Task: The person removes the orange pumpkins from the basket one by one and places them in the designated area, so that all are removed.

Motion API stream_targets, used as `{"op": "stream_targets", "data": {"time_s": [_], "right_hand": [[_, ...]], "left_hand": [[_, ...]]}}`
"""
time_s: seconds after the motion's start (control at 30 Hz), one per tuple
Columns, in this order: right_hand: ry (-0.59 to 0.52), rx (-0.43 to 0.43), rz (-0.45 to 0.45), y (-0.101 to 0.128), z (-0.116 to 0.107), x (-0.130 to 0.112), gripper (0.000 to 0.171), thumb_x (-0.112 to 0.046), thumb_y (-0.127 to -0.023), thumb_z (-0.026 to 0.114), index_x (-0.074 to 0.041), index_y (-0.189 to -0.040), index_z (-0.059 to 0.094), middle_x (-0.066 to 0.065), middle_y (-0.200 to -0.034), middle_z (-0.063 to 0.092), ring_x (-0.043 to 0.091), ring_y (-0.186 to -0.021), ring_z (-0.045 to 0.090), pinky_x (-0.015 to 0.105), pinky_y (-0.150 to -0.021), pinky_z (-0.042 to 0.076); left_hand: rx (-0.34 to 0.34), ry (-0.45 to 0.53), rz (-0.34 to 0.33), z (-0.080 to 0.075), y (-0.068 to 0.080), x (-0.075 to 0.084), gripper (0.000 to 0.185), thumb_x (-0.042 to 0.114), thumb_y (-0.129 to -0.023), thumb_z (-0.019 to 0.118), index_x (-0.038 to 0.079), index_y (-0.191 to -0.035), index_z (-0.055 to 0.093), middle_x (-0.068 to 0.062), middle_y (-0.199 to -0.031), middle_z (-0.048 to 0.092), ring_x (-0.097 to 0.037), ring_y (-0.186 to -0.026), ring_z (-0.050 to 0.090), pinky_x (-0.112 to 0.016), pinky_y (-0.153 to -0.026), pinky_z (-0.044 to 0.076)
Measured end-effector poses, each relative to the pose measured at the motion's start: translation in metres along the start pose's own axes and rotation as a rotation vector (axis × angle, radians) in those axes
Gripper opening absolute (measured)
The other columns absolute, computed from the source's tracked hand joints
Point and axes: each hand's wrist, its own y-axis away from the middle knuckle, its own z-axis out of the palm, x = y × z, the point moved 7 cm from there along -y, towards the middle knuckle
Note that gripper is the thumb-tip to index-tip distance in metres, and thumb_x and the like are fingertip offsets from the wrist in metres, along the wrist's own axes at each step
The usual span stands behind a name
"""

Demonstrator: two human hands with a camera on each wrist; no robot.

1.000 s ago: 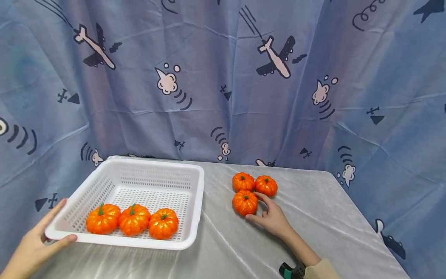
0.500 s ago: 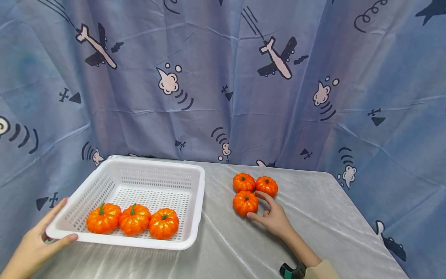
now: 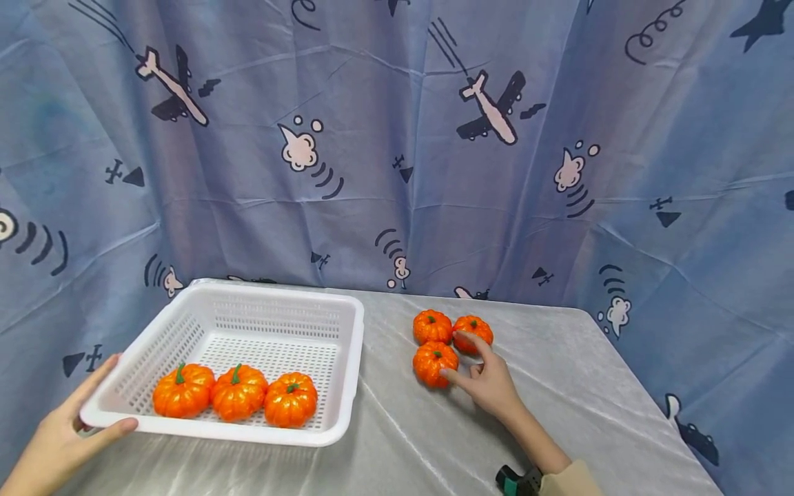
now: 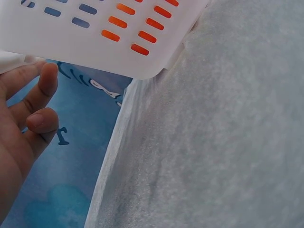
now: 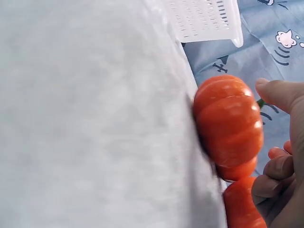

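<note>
Here the right hand (image 3: 490, 386) had its thumb and forefinger spread around the nearest loose pumpkin (image 3: 434, 363), touching but not yet clamped. Left hand (image 3: 62, 430) gripped the basket (image 3: 347, 372) at the table's left edge. Next, probably: pinch, lift, carry left.

Orange pumpkins (image 3: 436, 363), white basket (image 3: 347, 372), blue airplane-print curtain (image 3: 397, 138)

Six pumpkins in all: three in the basket (image 3: 350, 358), at (image 3: 183, 390), (image 3: 238, 391) and (image 3: 289, 399). Three more sit on the table (image 3: 571, 386), at (image 3: 432, 326), (image 3: 473, 332) and (image 3: 434, 363). One basket, one table.
</note>
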Motion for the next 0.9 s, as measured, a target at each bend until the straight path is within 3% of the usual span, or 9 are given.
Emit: {"op": "stream_targets", "data": {"time_s": [0.1,0.17,0.27,0.4,0.53,0.6,0.77,0.83,0.9], "right_hand": [[0.009,0.019,-0.004,-0.005,-0.004,-0.007,0.075,-0.023,-0.084,0.092,-0.016,-0.15,0.055,-0.003,-0.055,0.03,0.005,-0.043,0.026,0.022,-0.043,0.026],[-0.005,0.034,-0.017,-0.009,-0.006,-0.012,0.075,-0.024,-0.084,0.092,-0.017,-0.149,0.056,-0.001,-0.059,0.041,0.005,-0.044,0.026,0.022,-0.043,0.026],[-0.031,0.038,-0.029,-0.016,-0.006,-0.023,0.076,-0.027,-0.084,0.093,-0.021,-0.15,0.056,0.009,-0.095,0.069,0.005,-0.045,0.027,0.022,-0.045,0.027],[-0.05,0.013,-0.049,-0.025,0.001,-0.04,0.077,-0.028,-0.084,0.093,-0.025,-0.151,0.056,0.009,-0.147,0.061,0.006,-0.045,0.028,0.023,-0.046,0.03],[-0.067,-0.015,-0.066,-0.034,0.015,-0.056,0.076,-0.028,-0.084,0.093,-0.03,-0.15,0.056,0.009,-0.116,0.07,0.007,-0.044,0.028,0.024,-0.044,0.031],[-0.068,-0.028,-0.073,-0.038,0.023,-0.062,0.075,-0.028,-0.084,0.093,-0.033,-0.149,0.056,0.008,-0.088,0.064,0.007,-0.043,0.028,0.024,-0.042,0.032],[-0.088,-0.064,-0.142,-0.048,0.044,-0.082,0.074,-0.028,-0.085,0.092,-0.033,-0.149,0.057,0.011,-0.089,0.063,0.008,-0.041,0.029,0.024,-0.042,0.032],[-0.104,-0.079,-0.174,-0.052,0.052,-0.092,0.074,-0.028,-0.084,0.093,-0.031,-0.149,0.057,0.008,-0.116,0.068,0.008,-0.042,0.029,0.023,-0.043,0.031],[-0.13,-0.104,-0.194,-0.054,0.061,-0.101,0.074,-0.027,-0.085,0.092,-0.029,-0.15,0.057,0.008,-0.118,0.069,0.008,-0.042,0.028,0.023,-0.043,0.03]], "left_hand": [[0.0,-0.003,-0.014,0.0,0.0,-0.002,0.109,0.017,-0.085,0.09,0.022,-0.171,0.023,0.048,-0.126,0.033,0.02,-0.092,0.045,-0.006,-0.068,0.041],[-0.001,-0.003,-0.016,0.0,0.0,-0.002,0.109,0.017,-0.085,0.09,0.022,-0.171,0.023,0.044,-0.129,0.037,0.02,-0.092,0.045,-0.006,-0.068,0.041],[0.001,0.0,-0.009,0.0,0.0,0.0,0.109,0.017,-0.085,0.09,0.021,-0.171,0.024,0.043,-0.13,0.037,0.02,-0.093,0.044,-0.005,-0.069,0.041],[-0.006,-0.003,-0.008,0.0,-0.001,0.004,0.109,0.016,-0.085,0.09,0.019,-0.171,0.022,0.025,-0.144,0.049,0.021,-0.093,0.043,-0.005,-0.068,0.04],[-0.026,-0.012,-0.036,0.001,-0.002,0.009,0.11,0.016,-0.086,0.089,0.014,-0.171,0.019,-0.03,-0.143,0.055,0.021,-0.091,0.042,-0.007,-0.067,0.04],[-0.036,-0.009,-0.052,0.002,-0.003,0.012,0.11,0.016,-0.086,0.089,0.01,-0.17,0.018,-0.042,-0.14,0.05,0.021,-0.091,0.041,-0.008,-0.066,0.04],[-0.046,-0.012,-0.077,0.002,-0.002,0.017,0.109,0.016,-0.087,0.088,0.004,-0.169,0.017,-0.046,-0.14,0.047,0.022,-0.091,0.038,-0.007,-0.066,0.04],[-0.045,-0.011,-0.075,0.001,-0.002,0.018,0.109,0.016,-0.087,0.088,0.003,-0.169,0.017,-0.046,-0.14,0.046,0.022,-0.091,0.038,-0.007,-0.066,0.039],[-0.044,-0.011,-0.071,0.0,-0.002,0.018,0.109,0.015,-0.087,0.088,0.002,-0.169,0.017,-0.046,-0.141,0.046,0.023,-0.092,0.038,-0.006,-0.066,0.039]]}}
